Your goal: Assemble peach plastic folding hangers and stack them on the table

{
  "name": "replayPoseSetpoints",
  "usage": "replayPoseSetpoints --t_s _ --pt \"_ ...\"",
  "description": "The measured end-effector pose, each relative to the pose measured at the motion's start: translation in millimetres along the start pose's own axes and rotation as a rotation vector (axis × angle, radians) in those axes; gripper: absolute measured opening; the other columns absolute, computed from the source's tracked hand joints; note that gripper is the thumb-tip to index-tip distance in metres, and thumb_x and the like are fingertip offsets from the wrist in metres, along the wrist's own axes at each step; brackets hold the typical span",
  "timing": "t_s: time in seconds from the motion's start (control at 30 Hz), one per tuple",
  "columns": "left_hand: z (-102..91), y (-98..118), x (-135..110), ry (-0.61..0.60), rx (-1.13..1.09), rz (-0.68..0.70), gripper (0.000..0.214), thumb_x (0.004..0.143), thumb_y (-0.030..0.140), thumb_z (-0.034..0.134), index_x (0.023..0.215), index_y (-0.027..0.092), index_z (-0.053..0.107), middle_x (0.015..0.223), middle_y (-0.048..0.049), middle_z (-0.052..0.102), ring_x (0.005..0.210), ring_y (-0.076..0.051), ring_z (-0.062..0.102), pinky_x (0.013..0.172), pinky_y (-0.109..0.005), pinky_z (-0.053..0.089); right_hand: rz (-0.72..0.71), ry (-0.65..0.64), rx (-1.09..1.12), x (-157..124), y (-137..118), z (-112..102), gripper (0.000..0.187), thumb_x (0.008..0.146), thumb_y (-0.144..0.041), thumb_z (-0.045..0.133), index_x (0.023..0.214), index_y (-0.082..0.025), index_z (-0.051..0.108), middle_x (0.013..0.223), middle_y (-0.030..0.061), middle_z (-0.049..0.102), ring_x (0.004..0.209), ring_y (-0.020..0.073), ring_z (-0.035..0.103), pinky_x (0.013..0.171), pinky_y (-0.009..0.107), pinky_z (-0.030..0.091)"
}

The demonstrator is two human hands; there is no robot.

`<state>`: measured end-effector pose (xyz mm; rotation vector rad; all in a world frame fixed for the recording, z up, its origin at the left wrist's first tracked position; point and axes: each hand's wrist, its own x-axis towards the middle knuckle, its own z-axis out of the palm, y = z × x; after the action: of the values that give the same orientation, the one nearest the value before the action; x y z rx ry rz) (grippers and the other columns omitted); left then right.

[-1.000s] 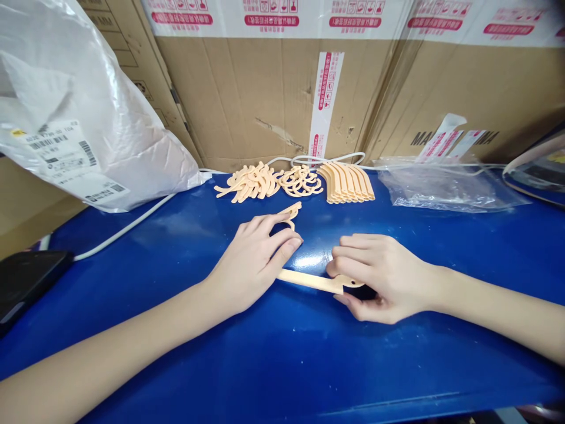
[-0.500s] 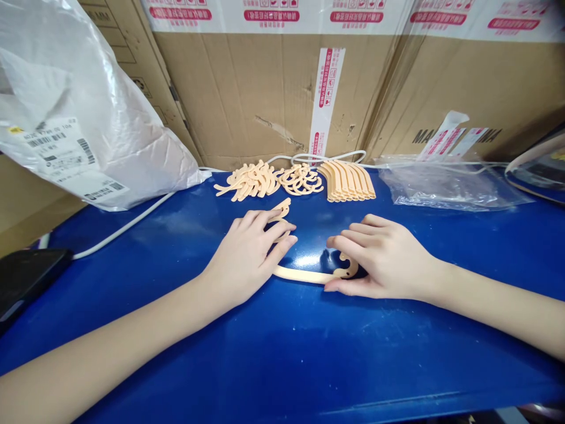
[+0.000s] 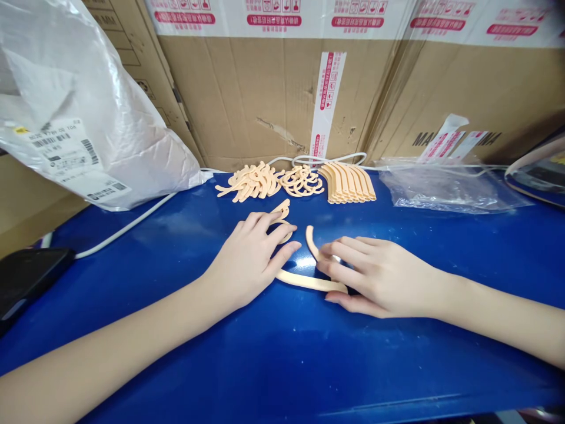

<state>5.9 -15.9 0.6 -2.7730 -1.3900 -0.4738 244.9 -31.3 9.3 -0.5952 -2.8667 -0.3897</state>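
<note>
Between my hands lies a smooth, curved beige plastic strip [image 3: 311,282], its left end hidden under my left hand [image 3: 247,259]. That hand is closed over the strip's end, thumb and fingers reaching forward. Smaller beige pieces [image 3: 282,209] poke out beyond its fingertips, partly covered. My right hand [image 3: 379,277] is closed at the strip's right end, with the thumb below and the bent fingers above. From under those fingers a slim curved beige piece [image 3: 311,241] sticks out to the upper left; its other end is hidden.
Behind are a pile of beige pieces [image 3: 249,182], a heap of hook-shaped pieces [image 3: 302,181] and a row of curved strips [image 3: 348,184]. A clear plastic bag [image 3: 445,188] lies right; a white parcel bag [image 3: 101,129] and black phone [image 3: 30,282] stand left. Cardboard boxes [image 3: 247,100] back the blue table [image 3: 282,365].
My right hand has come slightly nearer and its fingers have shifted left. The hooked end beside it is now covered, and a slim curved piece shows above its fingertips. My left hand has barely moved.
</note>
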Motion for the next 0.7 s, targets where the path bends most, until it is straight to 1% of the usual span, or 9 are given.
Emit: replayPoseSetpoints --t_s 0.1,0.23,0.37,0.53,0.7 --pt "1.2 -0.7 0.4 0.009 0.001 0.020 0.041 0.101 0.039 0.033 0.126 0.017 0.058 0.133 -0.0101 0.055 0.122 -0.029 0.043 0.099 -0.049 0.041 -0.058 0.059 0.094 0.8 1.5 2.7 0.024 0.094 -0.027 0.044 0.106 -0.012 0.059 0.104 0.0111 0.065 0.085 0.0198 0.056 0.072 0.032 0.047" --pt "2.6 -1.1 0.4 0.045 0.004 0.045 0.041 0.101 0.038 0.034 0.126 0.016 0.058 0.132 -0.0098 0.056 0.122 -0.028 0.043 0.102 -0.048 0.041 -0.064 0.127 0.223 0.7 3.3 6.3 0.024 0.086 -0.017 0.050 0.107 -0.011 0.059 0.105 0.0103 0.065 0.089 0.0194 0.056 0.077 0.031 0.048" --pt "2.6 -0.9 0.1 0.072 0.003 0.068 0.040 0.101 0.038 0.035 0.123 0.015 0.059 0.129 -0.0089 0.058 0.120 -0.027 0.043 0.102 -0.046 0.041 -0.046 0.119 0.315 0.7 4.3 7.3 0.031 0.081 -0.012 0.051 0.111 -0.012 0.058 0.104 0.0094 0.064 0.090 0.0194 0.055 0.078 0.032 0.048" --pt "3.2 -2.0 0.1 0.058 -0.024 0.044 0.039 0.101 0.038 0.036 0.125 0.017 0.058 0.131 -0.0077 0.056 0.120 -0.026 0.042 0.104 -0.046 0.040 -0.039 0.111 0.348 0.8 5.9 7.5 0.040 0.078 -0.008 0.050 0.117 -0.012 0.056 0.103 0.0101 0.063 0.091 0.0208 0.053 0.080 0.035 0.048" --pt "5.6 -2.6 -0.7 0.049 -0.065 0.006 0.041 0.101 0.041 0.035 0.131 0.019 0.053 0.139 -0.0074 0.050 0.131 -0.026 0.032 0.111 -0.048 0.033 0.012 0.095 0.407 -1.1 8.9 8.5 0.043 0.076 -0.004 0.048 0.118 -0.011 0.055 0.105 0.0099 0.061 0.093 0.0205 0.051 0.084 0.035 0.046"
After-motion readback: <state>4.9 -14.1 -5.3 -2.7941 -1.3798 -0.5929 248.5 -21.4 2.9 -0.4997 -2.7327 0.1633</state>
